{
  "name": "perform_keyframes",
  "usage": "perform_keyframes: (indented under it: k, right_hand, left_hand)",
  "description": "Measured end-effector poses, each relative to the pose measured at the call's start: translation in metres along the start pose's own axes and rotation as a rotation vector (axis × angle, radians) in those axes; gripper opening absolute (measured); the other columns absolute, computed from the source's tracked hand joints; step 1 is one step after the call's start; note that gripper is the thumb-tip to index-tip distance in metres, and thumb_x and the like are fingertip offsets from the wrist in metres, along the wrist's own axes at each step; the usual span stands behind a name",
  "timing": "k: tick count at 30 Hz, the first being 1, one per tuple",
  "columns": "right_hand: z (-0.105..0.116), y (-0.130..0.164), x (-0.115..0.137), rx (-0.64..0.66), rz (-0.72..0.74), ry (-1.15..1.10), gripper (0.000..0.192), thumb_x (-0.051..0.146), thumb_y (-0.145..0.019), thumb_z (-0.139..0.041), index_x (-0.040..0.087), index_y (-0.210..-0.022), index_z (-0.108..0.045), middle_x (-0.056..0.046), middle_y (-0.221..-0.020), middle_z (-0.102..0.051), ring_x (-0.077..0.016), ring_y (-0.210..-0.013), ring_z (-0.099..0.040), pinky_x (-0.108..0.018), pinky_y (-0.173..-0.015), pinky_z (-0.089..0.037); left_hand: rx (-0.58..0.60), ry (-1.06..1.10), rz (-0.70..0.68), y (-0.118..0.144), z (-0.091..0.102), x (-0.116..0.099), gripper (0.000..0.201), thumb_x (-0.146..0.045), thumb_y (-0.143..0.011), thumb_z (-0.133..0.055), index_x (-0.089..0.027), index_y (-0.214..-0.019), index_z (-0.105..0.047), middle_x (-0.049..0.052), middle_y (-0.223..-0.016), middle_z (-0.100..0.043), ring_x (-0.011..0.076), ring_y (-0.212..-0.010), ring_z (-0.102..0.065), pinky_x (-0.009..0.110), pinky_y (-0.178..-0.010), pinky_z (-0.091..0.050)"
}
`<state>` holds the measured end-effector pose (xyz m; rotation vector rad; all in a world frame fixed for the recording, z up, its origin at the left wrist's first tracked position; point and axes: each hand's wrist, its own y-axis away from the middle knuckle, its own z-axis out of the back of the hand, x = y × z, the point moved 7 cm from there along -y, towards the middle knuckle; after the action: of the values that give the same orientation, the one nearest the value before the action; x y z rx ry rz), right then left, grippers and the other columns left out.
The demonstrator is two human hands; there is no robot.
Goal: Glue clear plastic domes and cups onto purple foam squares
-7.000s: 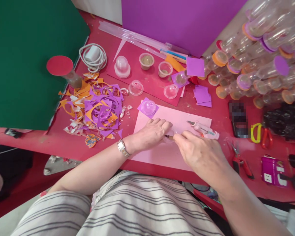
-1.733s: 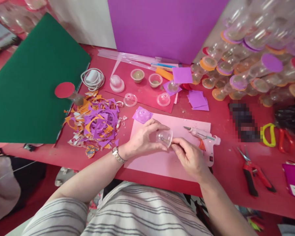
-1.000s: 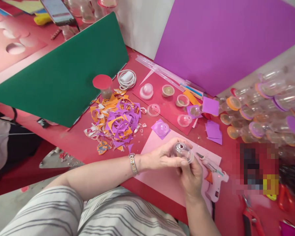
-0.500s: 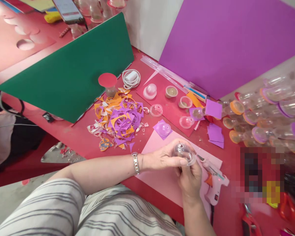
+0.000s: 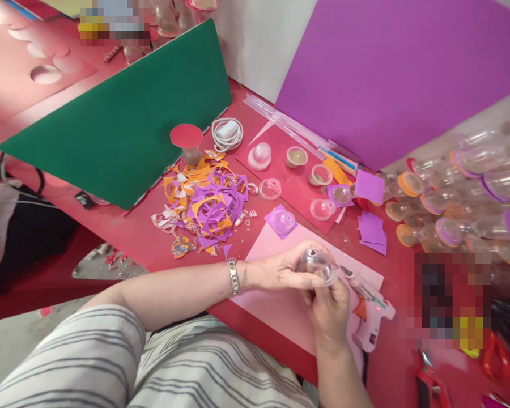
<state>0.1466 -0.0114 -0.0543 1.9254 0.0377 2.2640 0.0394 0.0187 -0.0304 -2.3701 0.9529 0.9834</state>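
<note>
Transparent plastic, head view: the dome lid [image 5: 318, 267] is held above the pink sheet [image 5: 276, 309], between the left hand [image 5: 285, 271] and the right hand [image 5: 334, 303]. Its crown, with a small dark-edged hole [image 5: 313, 253], is turned upward and its flared rim slants towards the right hand.

Handling (judged): very light, thin-walled and springy, with a slick surface; hard pinching would probably dent or crack it, most readily beside the hole. The flared rim appears the firmest place to take hold, with light support under the wall.

Left hand: curled about the lid, thumb laid along the near edge, fingers bent around the far side, the gap between them just the lid's breadth. Right hand: partly closed beneath and against the rim, its fingertips hidden; whether it grips the lid or something else cannot be told.

Surroundings: the hot-glue gun [image 5: 372, 328] lies just to the right of the right hand; a second lid [image 5: 282, 220] rests on a purple card square [image 5: 283, 237] just beyond the left hand; paper offcuts [image 5: 216, 201] are heaped farther out to that hand's left.
</note>
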Motion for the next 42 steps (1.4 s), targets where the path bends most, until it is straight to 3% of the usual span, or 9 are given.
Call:
perform_keyframes:
  k: [4,12,17,22,28,33,42]
  right_hand:
    - [-0.004,0.001,0.001,0.037,-0.013,-0.014,0.043,0.053,-0.089,-0.060,0.020,-0.062,-0.056,0.006,-0.045,-0.039,-0.0083,-0.039,-0.034,-0.023,-0.038,-0.029]
    - [-0.007,0.001,0.003,0.022,-0.019,-0.019,0.040,0.058,-0.086,-0.060,0.020,-0.076,-0.066,0.005,-0.051,-0.046,-0.0082,-0.040,-0.035,-0.022,-0.037,-0.029]
    - [-0.007,0.001,0.005,0.037,-0.042,-0.024,0.046,0.057,-0.088,-0.058,0.021,-0.061,-0.058,0.004,-0.048,-0.042,-0.0083,-0.040,-0.033,-0.022,-0.035,-0.028]
    - [-0.007,-0.003,0.008,0.019,-0.021,-0.041,0.036,0.057,-0.086,-0.062,0.021,-0.080,-0.068,-0.001,-0.063,-0.060,-0.0143,-0.055,-0.055,-0.025,-0.047,-0.045]
    - [-0.015,-0.002,0.007,0.132,-0.048,-0.125,0.038,0.053,-0.090,-0.059,0.019,-0.074,-0.063,0.007,-0.048,-0.040,-0.0068,-0.039,-0.034,-0.020,-0.036,-0.029]
    - [-0.014,-0.001,0.003,0.153,-0.052,-0.113,0.039,0.052,-0.090,-0.061,0.018,-0.070,-0.061,0.008,-0.047,-0.038,-0.0056,-0.039,-0.031,-0.019,-0.036,-0.028]
    - [-0.013,0.000,0.007,0.146,-0.036,-0.192,0.035,0.050,-0.092,-0.060,0.019,-0.076,-0.064,0.007,-0.049,-0.041,-0.0047,-0.039,-0.031,-0.018,-0.036,-0.027]
  left_hand:
    - [0.010,0.003,0.009,-0.001,0.001,0.004,0.054,-0.053,-0.077,-0.077,-0.022,-0.109,-0.046,0.000,-0.098,-0.052,0.0086,-0.072,-0.060,0.023,-0.062,-0.055]
    - [-0.024,0.018,0.025,0.001,0.002,0.007,0.057,-0.052,-0.075,-0.079,-0.023,-0.111,-0.046,0.003,-0.107,-0.053,0.0140,-0.085,-0.064,0.028,-0.068,-0.060]
    - [0.023,0.033,0.033,0.001,-0.002,0.010,0.055,-0.050,-0.077,-0.078,-0.022,-0.111,-0.045,0.000,-0.099,-0.054,0.0086,-0.071,-0.063,0.021,-0.060,-0.056]
    - [0.007,0.023,0.011,0.001,-0.002,0.001,0.053,-0.049,-0.079,-0.077,-0.022,-0.113,-0.047,0.000,-0.098,-0.054,0.0086,-0.071,-0.063,0.020,-0.058,-0.054]
    - [-0.037,0.011,0.007,0.003,0.002,-0.006,0.052,-0.047,-0.080,-0.076,-0.024,-0.116,-0.045,-0.001,-0.095,-0.051,0.0086,-0.068,-0.061,0.025,-0.062,-0.056]
    - [-0.108,-0.066,-0.073,0.004,0.007,-0.012,0.053,-0.049,-0.078,-0.078,-0.021,-0.113,-0.049,0.001,-0.096,-0.054,0.0117,-0.082,-0.060,0.028,-0.075,-0.055]
    - [-0.107,-0.067,-0.088,0.004,0.009,-0.011,0.053,-0.047,-0.076,-0.080,-0.021,-0.115,-0.053,0.002,-0.095,-0.058,0.0162,-0.094,-0.062,0.032,-0.086,-0.053]
